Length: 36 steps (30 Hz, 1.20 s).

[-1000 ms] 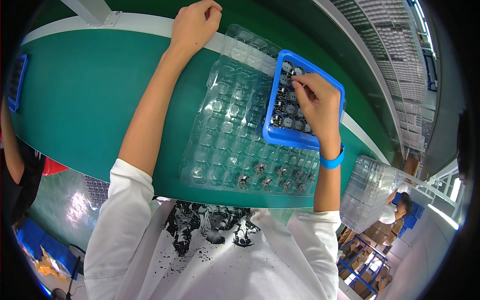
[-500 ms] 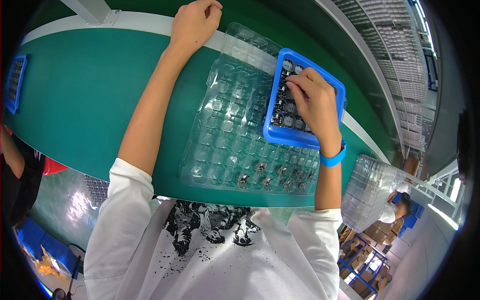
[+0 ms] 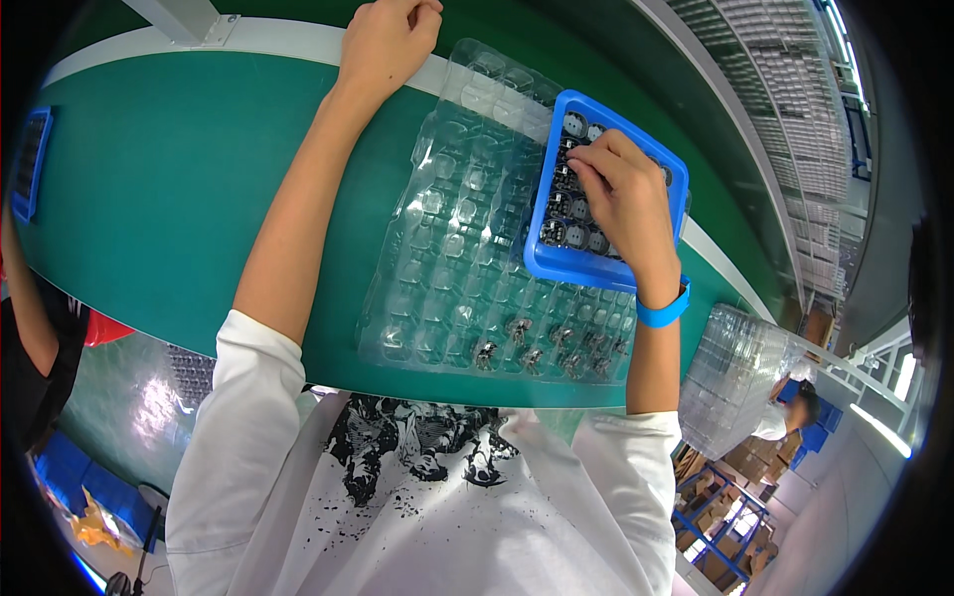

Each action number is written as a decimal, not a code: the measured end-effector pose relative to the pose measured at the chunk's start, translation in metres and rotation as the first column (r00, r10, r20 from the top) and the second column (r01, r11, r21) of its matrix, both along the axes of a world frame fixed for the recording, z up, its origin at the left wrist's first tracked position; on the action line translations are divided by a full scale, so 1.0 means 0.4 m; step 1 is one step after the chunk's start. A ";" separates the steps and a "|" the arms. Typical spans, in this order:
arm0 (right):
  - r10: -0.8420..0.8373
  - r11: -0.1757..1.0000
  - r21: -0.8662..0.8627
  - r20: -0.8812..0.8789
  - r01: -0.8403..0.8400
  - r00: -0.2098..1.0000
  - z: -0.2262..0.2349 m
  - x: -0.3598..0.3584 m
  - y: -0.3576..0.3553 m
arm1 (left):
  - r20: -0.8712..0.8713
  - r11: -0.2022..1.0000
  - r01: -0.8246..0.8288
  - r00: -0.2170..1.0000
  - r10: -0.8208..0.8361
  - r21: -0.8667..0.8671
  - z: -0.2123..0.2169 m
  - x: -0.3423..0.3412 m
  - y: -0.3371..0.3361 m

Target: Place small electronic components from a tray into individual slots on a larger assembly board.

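My right hand point(image 3: 623, 194) reaches over a blue plastic bin point(image 3: 581, 266). Its thumb and forefinger are closed together at a small round black-and-grey part point(image 3: 568, 149) near the bin's left wall. Rows of similar parts point(image 3: 575, 235) fill the bin; my hand covers some of them. The bin rests on a clear plastic tray point(image 3: 422, 268) with moulded pockets. Several small metallic parts point(image 3: 532, 359) sit in the tray's near right pockets. Beyond the tray's far left corner, my left hand point(image 3: 391, 45) is curled closed by the table's far rail, its fingertips hidden.
A green table point(image 3: 189, 189) has a white rail point(image 3: 283, 45) along its far side. Another blue bin point(image 3: 36, 164) stands at the far left, near another person's arm point(image 3: 32, 318). Stacked clear trays point(image 3: 730, 382) stand off the table's right end.
Both my hands keep nearly the same place and pose. At the left edge, the other person's arm has moved up toward the far-left bin.
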State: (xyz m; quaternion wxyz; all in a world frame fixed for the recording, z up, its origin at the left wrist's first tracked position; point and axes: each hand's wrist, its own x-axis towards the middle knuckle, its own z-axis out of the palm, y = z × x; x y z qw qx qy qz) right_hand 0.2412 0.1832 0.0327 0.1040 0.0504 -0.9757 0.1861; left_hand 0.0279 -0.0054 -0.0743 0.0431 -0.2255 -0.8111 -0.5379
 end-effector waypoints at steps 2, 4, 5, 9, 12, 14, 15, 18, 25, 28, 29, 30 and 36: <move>-0.010 1.000 -0.006 0.016 0.010 1.000 -0.002 0.000 0.001 | -0.018 1.000 -0.008 1.000 0.008 -0.004 -0.006 -0.004 0.000; 0.022 1.000 0.007 -0.012 -0.021 1.000 -0.008 -0.002 0.007 | -0.034 1.000 -0.012 0.999 0.012 -0.006 -0.006 -0.004 -0.001; 0.018 1.000 0.009 -0.010 -0.018 1.000 -0.005 0.001 0.005 | -0.016 1.000 -0.009 1.000 0.009 -0.014 -0.003 -0.004 -0.002; -0.069 0.995 -0.068 0.013 0.070 0.998 0.021 0.015 -0.012 | -0.006 1.000 -0.003 1.000 0.003 0.009 -0.011 -0.008 -0.005; -0.038 0.994 -0.102 0.002 0.037 0.999 0.024 0.033 -0.022 | -0.004 1.000 -0.019 1.000 0.019 -0.002 0.004 0.000 -0.005; -0.011 0.994 -0.110 0.018 0.013 1.000 0.019 0.041 -0.020 | -0.132 0.998 -0.056 0.990 0.058 0.022 0.038 0.026 0.004; -0.003 0.996 -0.093 0.021 0.005 1.000 0.011 0.041 -0.020 | -0.258 0.994 -0.095 0.961 0.105 0.051 0.050 0.034 0.007; 0.009 0.998 -0.065 0.041 -0.007 0.999 0.007 0.040 -0.023 | -0.139 0.996 -0.082 0.987 0.087 0.041 0.056 0.032 -0.002; 0.003 0.998 -0.066 0.021 -0.002 1.000 -0.009 0.048 -0.024 | -0.212 0.997 -0.063 0.975 0.072 0.051 0.048 0.029 0.000; 0.058 0.998 -0.014 0.020 -0.057 0.998 -0.007 0.045 -0.014 | -0.123 0.997 -0.040 0.991 0.049 0.068 0.055 0.036 0.001; 0.043 0.999 -0.019 0.027 -0.042 0.999 -0.011 0.044 -0.010 | -0.113 0.997 -0.043 0.992 0.050 0.066 0.061 0.036 0.003; 0.038 0.998 -0.053 0.038 -0.036 0.999 -0.015 0.043 -0.003 | -0.104 0.997 -0.043 0.993 0.049 0.064 0.068 0.036 0.006; -0.161 0.958 -0.233 0.042 0.166 0.986 0.068 0.160 -0.053 | -0.007 0.999 -0.031 1.000 0.030 -0.034 0.011 -0.013 -0.017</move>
